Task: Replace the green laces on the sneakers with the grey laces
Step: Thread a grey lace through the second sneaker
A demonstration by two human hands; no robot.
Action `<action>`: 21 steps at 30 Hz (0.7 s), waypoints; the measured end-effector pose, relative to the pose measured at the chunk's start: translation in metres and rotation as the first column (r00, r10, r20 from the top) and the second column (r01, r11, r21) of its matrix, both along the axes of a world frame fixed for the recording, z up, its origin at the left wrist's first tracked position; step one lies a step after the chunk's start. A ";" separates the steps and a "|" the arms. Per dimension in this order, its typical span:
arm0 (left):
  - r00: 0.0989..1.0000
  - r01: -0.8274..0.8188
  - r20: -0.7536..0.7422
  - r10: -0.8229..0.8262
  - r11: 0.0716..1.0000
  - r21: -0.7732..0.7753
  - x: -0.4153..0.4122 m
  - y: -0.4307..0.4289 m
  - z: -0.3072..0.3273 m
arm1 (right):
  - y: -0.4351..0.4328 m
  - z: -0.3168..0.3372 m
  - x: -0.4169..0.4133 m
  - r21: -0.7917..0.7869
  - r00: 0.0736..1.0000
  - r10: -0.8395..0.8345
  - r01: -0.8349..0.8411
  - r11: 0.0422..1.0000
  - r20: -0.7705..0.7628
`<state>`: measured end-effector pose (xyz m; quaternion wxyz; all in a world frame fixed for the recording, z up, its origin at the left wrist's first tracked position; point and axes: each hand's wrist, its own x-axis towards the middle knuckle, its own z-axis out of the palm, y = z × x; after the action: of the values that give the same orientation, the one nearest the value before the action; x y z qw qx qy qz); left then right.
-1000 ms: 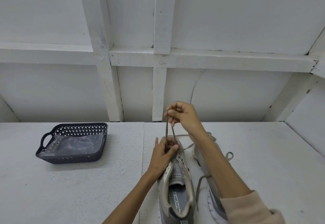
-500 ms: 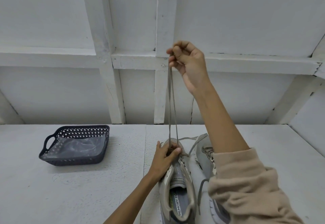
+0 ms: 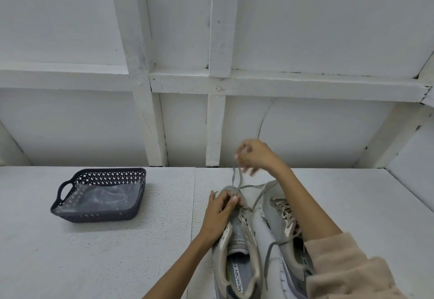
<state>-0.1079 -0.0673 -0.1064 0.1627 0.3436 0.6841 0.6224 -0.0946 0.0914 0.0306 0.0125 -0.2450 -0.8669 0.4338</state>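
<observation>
The desk (image 3: 94, 263) is matt white with a rough, grainy coat, and the wall (image 3: 305, 28) behind it is painted white wood, matt and scuffed at the joints of its battens. The basket (image 3: 94, 217) is dark, dull plastic pierced in a lattice, lined with a clear, glossy, crinkled film (image 3: 103, 195). The sneakers (image 3: 236, 233) are grey mesh cloth with smoother pale trim, their laces (image 3: 258, 198) flat, matt woven cloth, and the sleeve (image 3: 347, 270) is soft, fuzzy beige fleece.

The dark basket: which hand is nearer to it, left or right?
Left. The left hand holds the sneaker, right of the basket; the right hand is farther right, raised, pinching the grey lace.
</observation>
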 end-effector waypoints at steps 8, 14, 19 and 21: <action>0.998 -0.035 -0.063 0.032 0.998 -0.056 -0.002 0.003 -0.006 | -0.023 -0.062 0.022 0.052 0.969 0.025 -0.039 0.998 0.246; 0.995 -0.064 -0.078 0.061 0.997 -0.033 -0.002 0.002 -0.007 | -0.022 -0.054 0.025 -0.291 0.997 -0.041 0.020 0.956 -0.066; 0.999 -0.033 0.000 0.033 0.999 -0.027 -0.001 0.002 -0.002 | -0.024 -0.024 0.012 -0.412 0.981 -0.035 -0.049 0.910 -0.193; 1.000 -0.017 0.002 0.017 0.999 -0.029 -0.001 0.000 -0.001 | -0.026 -0.009 0.004 -0.455 0.965 -0.079 -0.046 0.889 -0.252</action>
<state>-0.1091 -0.0671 -0.1074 0.1632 0.3345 0.6958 0.6142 -0.0906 0.0656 0.0217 0.0730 -0.1885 -0.7288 0.6542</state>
